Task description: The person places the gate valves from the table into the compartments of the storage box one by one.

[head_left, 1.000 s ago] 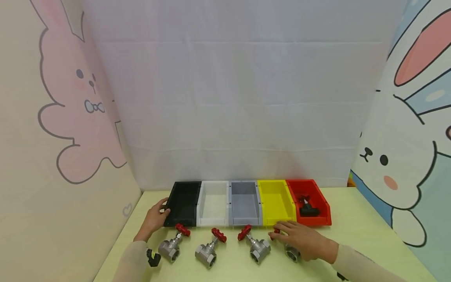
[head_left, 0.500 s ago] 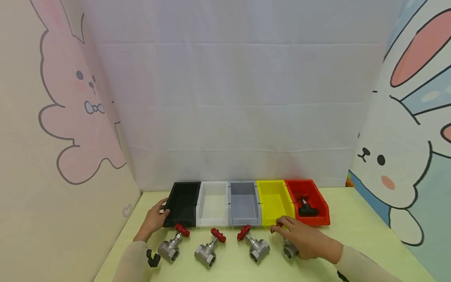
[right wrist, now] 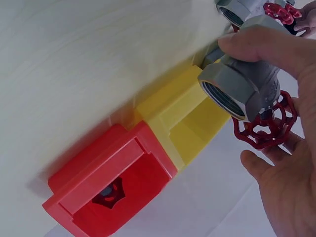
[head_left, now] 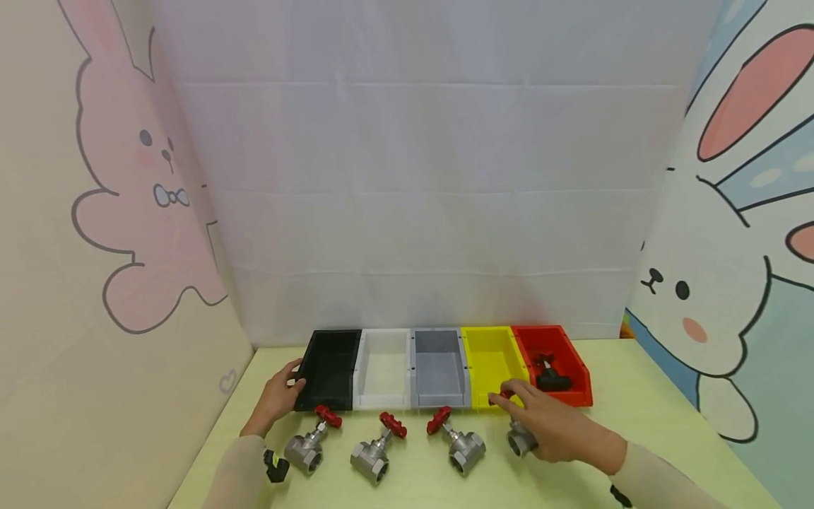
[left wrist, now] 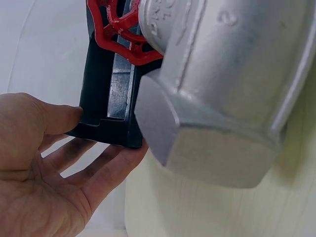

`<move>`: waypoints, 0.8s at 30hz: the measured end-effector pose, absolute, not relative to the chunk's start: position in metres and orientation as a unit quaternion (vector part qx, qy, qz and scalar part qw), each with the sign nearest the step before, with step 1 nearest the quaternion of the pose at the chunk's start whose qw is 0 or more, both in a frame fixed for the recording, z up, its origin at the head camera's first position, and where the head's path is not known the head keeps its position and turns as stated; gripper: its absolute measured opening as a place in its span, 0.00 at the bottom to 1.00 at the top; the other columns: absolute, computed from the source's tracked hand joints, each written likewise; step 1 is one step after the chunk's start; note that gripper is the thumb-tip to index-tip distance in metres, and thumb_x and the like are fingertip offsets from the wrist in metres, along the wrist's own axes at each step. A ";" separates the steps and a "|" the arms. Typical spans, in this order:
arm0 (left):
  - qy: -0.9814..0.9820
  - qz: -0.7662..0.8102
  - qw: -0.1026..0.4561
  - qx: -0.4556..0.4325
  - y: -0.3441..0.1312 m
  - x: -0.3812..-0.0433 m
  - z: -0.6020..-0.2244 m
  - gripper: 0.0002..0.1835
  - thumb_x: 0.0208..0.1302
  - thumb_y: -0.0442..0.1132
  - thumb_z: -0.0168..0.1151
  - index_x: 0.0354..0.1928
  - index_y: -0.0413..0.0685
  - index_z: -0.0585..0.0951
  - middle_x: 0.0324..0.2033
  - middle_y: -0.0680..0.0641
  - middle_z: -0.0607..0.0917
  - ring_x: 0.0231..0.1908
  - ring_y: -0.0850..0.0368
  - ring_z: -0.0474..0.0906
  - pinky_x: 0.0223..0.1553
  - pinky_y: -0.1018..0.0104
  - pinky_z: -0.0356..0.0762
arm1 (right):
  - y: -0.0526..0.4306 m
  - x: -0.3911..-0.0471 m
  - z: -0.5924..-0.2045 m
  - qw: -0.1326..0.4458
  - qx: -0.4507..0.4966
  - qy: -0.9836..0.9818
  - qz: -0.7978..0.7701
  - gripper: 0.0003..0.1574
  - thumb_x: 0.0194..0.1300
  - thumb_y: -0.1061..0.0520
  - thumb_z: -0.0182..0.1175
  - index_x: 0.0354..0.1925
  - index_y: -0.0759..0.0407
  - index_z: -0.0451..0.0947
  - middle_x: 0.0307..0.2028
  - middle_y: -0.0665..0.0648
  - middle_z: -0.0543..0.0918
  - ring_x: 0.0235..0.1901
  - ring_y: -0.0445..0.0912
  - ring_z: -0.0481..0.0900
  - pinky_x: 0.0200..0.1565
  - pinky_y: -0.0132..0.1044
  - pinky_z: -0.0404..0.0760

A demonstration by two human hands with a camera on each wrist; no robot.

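Note:
My left hand (head_left: 275, 399) holds the near left edge of the black bin (head_left: 327, 367); in the left wrist view its thumb lies on the rim and its fingers sit under it. My right hand (head_left: 559, 428) grips a silver valve (head_left: 521, 440) with a red handwheel (right wrist: 264, 129), in front of the yellow bin (head_left: 496, 357). In the right wrist view the thumb lies across the metal body, and fingers are behind the handwheel. Three similar valves stand on the table: one near the left hand (head_left: 307, 451), then a second valve (head_left: 371, 459) and a third valve (head_left: 466, 451).
A white bin (head_left: 384, 367) and a grey bin (head_left: 440, 364) sit between the black and yellow ones. The red bin (head_left: 581, 392) at the right end contains a black T-shaped piece (head_left: 552, 380) with a dark red wheel. A white curtain (head_left: 420, 212) hangs behind the row.
My right hand has closed on the rightmost valve and moved it slightly up toward the yellow bin. The left hand has stayed at the black bin. The head view has shifted slightly.

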State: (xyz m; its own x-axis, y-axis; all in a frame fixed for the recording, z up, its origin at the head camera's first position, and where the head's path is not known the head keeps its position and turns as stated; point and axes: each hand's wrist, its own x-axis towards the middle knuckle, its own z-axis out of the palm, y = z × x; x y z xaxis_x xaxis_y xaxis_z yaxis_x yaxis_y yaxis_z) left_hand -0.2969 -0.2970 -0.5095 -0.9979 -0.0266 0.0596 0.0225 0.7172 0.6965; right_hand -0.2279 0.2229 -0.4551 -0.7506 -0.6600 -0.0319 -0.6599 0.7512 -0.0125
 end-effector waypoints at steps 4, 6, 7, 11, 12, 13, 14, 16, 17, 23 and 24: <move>-0.928 -0.372 0.034 -0.003 -0.297 -0.297 -0.510 0.28 0.70 0.38 0.49 0.70 0.45 0.58 0.59 0.29 0.71 0.53 0.35 0.75 0.46 0.47 0.77 | 0.224 -0.228 -0.451 -0.009 -0.363 0.932 0.006 0.66 0.40 0.53 0.76 0.71 0.35 0.48 0.65 0.54 0.60 0.58 0.50 0.67 0.49 0.40 0.81; -0.929 -0.369 0.035 -0.007 -0.298 -0.296 -0.511 0.28 0.70 0.39 0.49 0.70 0.44 0.58 0.59 0.29 0.71 0.53 0.34 0.75 0.47 0.46 0.77 | 0.225 -0.229 -0.450 -0.026 -0.369 0.929 0.005 0.66 0.40 0.53 0.76 0.71 0.37 0.50 0.65 0.55 0.60 0.58 0.50 0.67 0.47 0.39 0.82; -0.929 -0.369 0.036 -0.007 -0.298 -0.297 -0.511 0.28 0.70 0.39 0.49 0.70 0.44 0.59 0.59 0.29 0.71 0.54 0.34 0.74 0.47 0.46 0.76 | 0.226 -0.230 -0.449 -0.034 -0.371 0.928 0.004 0.66 0.39 0.53 0.77 0.71 0.38 0.50 0.64 0.55 0.60 0.57 0.49 0.67 0.46 0.38 0.82; -0.928 -0.372 0.035 -0.008 -0.299 -0.297 -0.511 0.28 0.70 0.39 0.49 0.70 0.45 0.58 0.60 0.29 0.71 0.54 0.34 0.74 0.47 0.46 0.76 | 0.227 -0.233 -0.447 -0.074 -0.379 0.923 0.003 0.65 0.36 0.53 0.78 0.70 0.41 0.54 0.63 0.54 0.62 0.56 0.47 0.67 0.43 0.36 0.82; -0.927 -0.373 0.035 -0.007 -0.299 -0.297 -0.511 0.28 0.70 0.39 0.49 0.70 0.45 0.59 0.60 0.29 0.71 0.54 0.34 0.74 0.47 0.46 0.76 | 0.227 -0.234 -0.446 -0.084 -0.379 0.921 0.002 0.65 0.36 0.53 0.78 0.69 0.43 0.55 0.62 0.54 0.62 0.56 0.46 0.66 0.44 0.36 0.82; -0.927 -0.374 0.035 -0.007 -0.299 -0.297 -0.511 0.28 0.70 0.39 0.49 0.70 0.45 0.59 0.60 0.29 0.70 0.54 0.34 0.74 0.47 0.46 0.76 | 0.228 -0.235 -0.445 -0.090 -0.379 0.921 0.001 0.65 0.35 0.53 0.78 0.69 0.43 0.56 0.62 0.54 0.63 0.56 0.46 0.65 0.45 0.37 0.82; -0.927 -0.374 0.036 -0.007 -0.299 -0.297 -0.511 0.28 0.70 0.39 0.49 0.70 0.45 0.59 0.60 0.29 0.70 0.54 0.35 0.74 0.47 0.46 0.76 | 0.228 -0.235 -0.444 -0.095 -0.377 0.922 0.001 0.65 0.35 0.52 0.79 0.69 0.43 0.56 0.62 0.53 0.63 0.57 0.46 0.65 0.47 0.38 0.81; -0.927 -0.374 0.038 -0.008 -0.299 -0.297 -0.510 0.28 0.70 0.39 0.49 0.69 0.45 0.59 0.60 0.29 0.71 0.54 0.35 0.74 0.47 0.46 0.76 | 0.227 -0.237 -0.442 -0.097 -0.367 0.925 0.000 0.65 0.34 0.50 0.79 0.68 0.42 0.56 0.61 0.53 0.64 0.57 0.45 0.64 0.48 0.38 0.81; -0.927 -0.374 0.039 -0.008 -0.299 -0.297 -0.510 0.27 0.70 0.39 0.49 0.69 0.45 0.59 0.60 0.29 0.71 0.54 0.35 0.74 0.47 0.46 0.76 | 0.227 -0.238 -0.440 -0.097 -0.362 0.927 -0.002 0.65 0.33 0.50 0.79 0.68 0.42 0.57 0.61 0.53 0.64 0.57 0.46 0.64 0.48 0.39 0.81; -0.926 -0.375 0.040 -0.013 -0.299 -0.296 -0.511 0.27 0.70 0.38 0.49 0.69 0.45 0.59 0.59 0.29 0.71 0.54 0.35 0.74 0.47 0.47 0.77 | 0.225 -0.244 -0.430 -0.093 -0.331 0.939 -0.013 0.66 0.30 0.49 0.80 0.68 0.42 0.58 0.62 0.54 0.64 0.58 0.47 0.64 0.48 0.40 0.81; -0.926 -0.375 0.040 -0.012 -0.299 -0.296 -0.511 0.27 0.70 0.39 0.49 0.69 0.45 0.59 0.59 0.29 0.71 0.54 0.35 0.74 0.47 0.47 0.77 | 0.225 -0.245 -0.429 -0.095 -0.328 0.940 -0.015 0.66 0.31 0.50 0.80 0.67 0.42 0.58 0.62 0.54 0.64 0.58 0.47 0.64 0.48 0.40 0.81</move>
State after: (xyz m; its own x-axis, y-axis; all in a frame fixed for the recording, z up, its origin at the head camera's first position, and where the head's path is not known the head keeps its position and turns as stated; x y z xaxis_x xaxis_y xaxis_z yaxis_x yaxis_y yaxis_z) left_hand -0.2961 -0.2989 -0.5113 -0.9965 -0.0068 0.0832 0.0530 0.7182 0.6938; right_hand -0.2451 0.2248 -0.4291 -0.7670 -0.6136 0.1877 -0.6194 0.7844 0.0334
